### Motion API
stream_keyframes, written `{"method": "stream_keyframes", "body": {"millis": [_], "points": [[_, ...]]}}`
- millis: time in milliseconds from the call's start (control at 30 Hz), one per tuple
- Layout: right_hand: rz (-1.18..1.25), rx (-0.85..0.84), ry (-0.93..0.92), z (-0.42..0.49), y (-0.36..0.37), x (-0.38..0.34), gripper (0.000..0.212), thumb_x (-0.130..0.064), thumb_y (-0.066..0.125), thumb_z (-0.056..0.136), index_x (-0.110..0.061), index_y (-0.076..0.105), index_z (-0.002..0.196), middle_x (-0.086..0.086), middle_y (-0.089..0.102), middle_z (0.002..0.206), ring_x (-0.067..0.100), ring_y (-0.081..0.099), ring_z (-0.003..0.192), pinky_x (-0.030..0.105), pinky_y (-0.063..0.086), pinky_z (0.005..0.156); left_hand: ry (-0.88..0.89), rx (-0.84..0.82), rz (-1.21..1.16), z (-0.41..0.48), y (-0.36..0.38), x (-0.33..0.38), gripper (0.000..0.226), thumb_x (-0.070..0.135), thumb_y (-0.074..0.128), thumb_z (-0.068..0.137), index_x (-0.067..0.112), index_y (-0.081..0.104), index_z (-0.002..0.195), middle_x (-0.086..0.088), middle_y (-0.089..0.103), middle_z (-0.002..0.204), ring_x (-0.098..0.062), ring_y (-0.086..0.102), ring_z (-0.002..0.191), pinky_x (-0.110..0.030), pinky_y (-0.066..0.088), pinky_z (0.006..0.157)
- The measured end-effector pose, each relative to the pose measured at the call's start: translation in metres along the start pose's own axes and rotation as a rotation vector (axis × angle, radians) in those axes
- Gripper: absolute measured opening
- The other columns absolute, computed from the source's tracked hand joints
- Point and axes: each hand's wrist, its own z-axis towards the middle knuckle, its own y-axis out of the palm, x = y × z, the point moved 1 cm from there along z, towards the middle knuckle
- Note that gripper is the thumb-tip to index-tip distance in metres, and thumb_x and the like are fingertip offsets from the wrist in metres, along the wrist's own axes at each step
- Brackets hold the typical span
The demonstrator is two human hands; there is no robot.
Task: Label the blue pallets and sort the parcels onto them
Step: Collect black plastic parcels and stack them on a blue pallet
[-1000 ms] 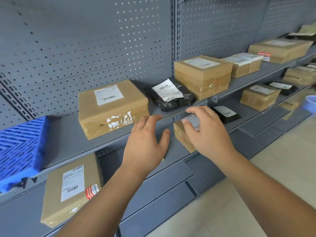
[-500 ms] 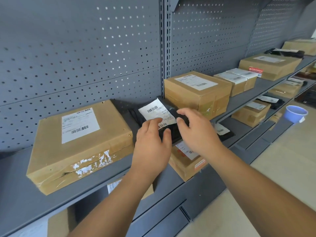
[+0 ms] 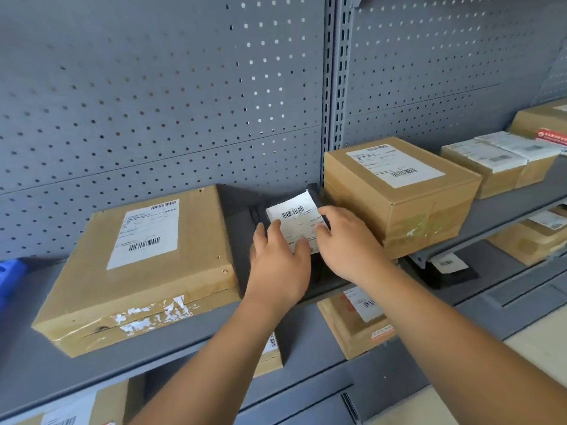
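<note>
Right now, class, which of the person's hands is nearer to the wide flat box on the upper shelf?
Left. The left hand rests on the black parcel right beside the flat box; the right hand is farther right, near the taller box.

parcel labels (image 3: 144, 234) barcoded, print not legible

Both arms extended forward.
Left hand (image 3: 277, 265) flat, fingers straight; right hand (image 3: 346, 243) beside it, fingers bent downward.

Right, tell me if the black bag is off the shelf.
No, the black bag lies on the shelf beside the flat box.
</note>
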Motion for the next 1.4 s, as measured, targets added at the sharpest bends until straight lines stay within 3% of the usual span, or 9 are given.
{"method": "stream_keyframes", "body": {"millis": [133,233,333,433,767,967,1133,1300,1400], "points": [[0.016,-0.088,0.028,0.011,0.003,0.009,0.034,-0.029,0.041,0.102,-0.021,0.055,0.131,0.003,0.057,0.134,0.028,0.058,0.118,0.047,0.054,0.095,-0.094,0.033,-0.068,0.015,0.005,0.003,0.048,0.034,0.046,0.102,0.017,0.043,0.147,-0.01,0.045,0.148,-0.033,0.037,0.143,-0.05,0.035,0.118],[0.067,-0.143,0.051,0.016,0.005,0.015,0.038,-0.029,0.041,0.103,-0.02,0.053,0.138,0.003,0.059,0.138,0.025,0.062,0.11,0.039,0.056,0.086,-0.169,0.05,-0.127,0.019,0.007,0.004,0.038,0.031,0.046,0.102,0.021,0.047,0.138,0.002,0.059,0.13,-0.023,0.058,0.113,-0.035,0.052,0.093],[0.169,-0.175,0.094,0.021,0.006,0.017,0.046,-0.027,0.043,0.101,-0.023,0.049,0.147,0.0,0.057,0.144,0.023,0.066,0.099,0.027,0.049,0.066,-0.203,0.05,-0.141,0.022,0.006,0.004,0.044,0.03,0.045,0.104,0.022,0.042,0.147,0.019,0.056,0.102,-0.003,0.056,0.084,-0.01,0.042,0.056],[0.26,-0.177,0.122,0.021,0.007,0.021,0.048,-0.023,0.045,0.1,-0.022,0.049,0.148,0.001,0.058,0.144,0.021,0.062,0.093,0.023,0.043,0.062,-0.241,0.057,-0.164,0.021,0.005,0.005,0.047,0.029,0.042,0.105,0.025,0.04,0.151,0.029,0.048,0.09,0.003,0.053,0.081,-0.004,0.038,0.044],[0.435,-0.093,0.085,-0.002,-0.007,0.025,0.042,-0.021,0.054,0.098,-0.027,0.055,0.14,-0.005,0.062,0.137,0.017,0.066,0.098,0.013,0.042,0.064,-0.239,0.189,-0.25,-0.008,0.001,0.018,0.041,0.028,0.045,0.102,0.033,0.052,0.142,0.031,0.06,0.096,0.008,0.059,0.086,-0.002,0.041,0.051],[0.482,-0.055,-0.006,-0.022,-0.031,0.018,0.043,-0.021,0.056,0.098,-0.028,0.056,0.14,-0.008,0.06,0.14,0.006,0.065,0.091,0.023,0.048,0.08,-0.176,0.285,-0.326,-0.037,-0.004,0.033,0.042,0.03,0.048,0.099,0.034,0.053,0.141,0.026,0.066,0.107,0.006,0.062,0.097,-0.02,0.05,0.081],[0.509,-0.016,-0.096,-0.039,-0.05,0.003,0.042,-0.02,0.056,0.098,-0.029,0.057,0.138,-0.009,0.062,0.134,-0.003,0.063,0.093,0.017,0.049,0.078,-0.11,0.336,-0.366,-0.061,-0.018,0.045,0.051,0.038,0.05,0.09,0.036,0.054,0.141,0.024,0.073,0.099,0.009,0.068,0.083,-0.018,0.056,0.07],[0.535,-0.002,-0.188,-0.057,-0.056,-0.026,0.042,-0.024,0.057,0.096,-0.034,0.057,0.137,-0.016,0.064,0.123,-0.01,0.062,0.085,0.033,0.059,0.082,-0.061,0.405,-0.421,-0.09,-0.047,0.044,0.058,0.045,0.051,0.083,0.037,0.056,0.14,0.018,0.072,0.12,-0.002,0.071,0.103,-0.036,0.06,0.089],[0.538,-0.009,-0.235,-0.068,-0.047,-0.05,0.042,-0.024,0.058,0.096,-0.034,0.057,0.136,-0.014,0.065,0.123,-0.009,0.062,0.089,0.027,0.058,0.08,-0.063,0.471,-0.408,-0.105,-0.07,0.034,0.059,0.047,0.051,0.082,0.038,0.056,0.14,0.021,0.069,0.122,0.002,0.067,0.106,-0.035,0.057,0.094]]}}
